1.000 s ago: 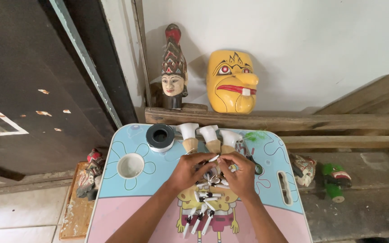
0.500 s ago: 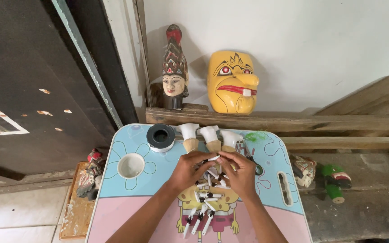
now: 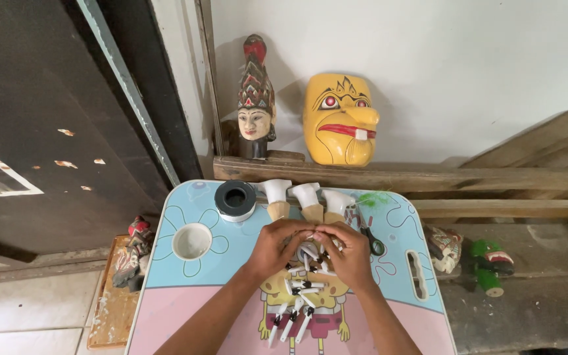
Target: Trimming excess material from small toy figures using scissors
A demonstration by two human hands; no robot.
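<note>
1. The left hand [image 3: 276,246] curls palm-down at the centre of the cartoon-printed folding table [image 3: 165,276], fingertips pinching a small white piece [image 3: 310,238].
2. The right hand [image 3: 348,253] mirrors it, pinching the same piece above the scattered white-and-black pegs [image 3: 300,296].

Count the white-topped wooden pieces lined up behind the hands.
3. White-capped, tan-bodied wooden pieces in a row at the table's far edge: one beside the black-and-white roll, one in the middle, one rightmost. The hands may hide others.

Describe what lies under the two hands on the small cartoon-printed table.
Below the left hand and right hand, small white black-banded pieces lie on the cartoon-printed table. Whatever the fingers pinch is covered.
</note>
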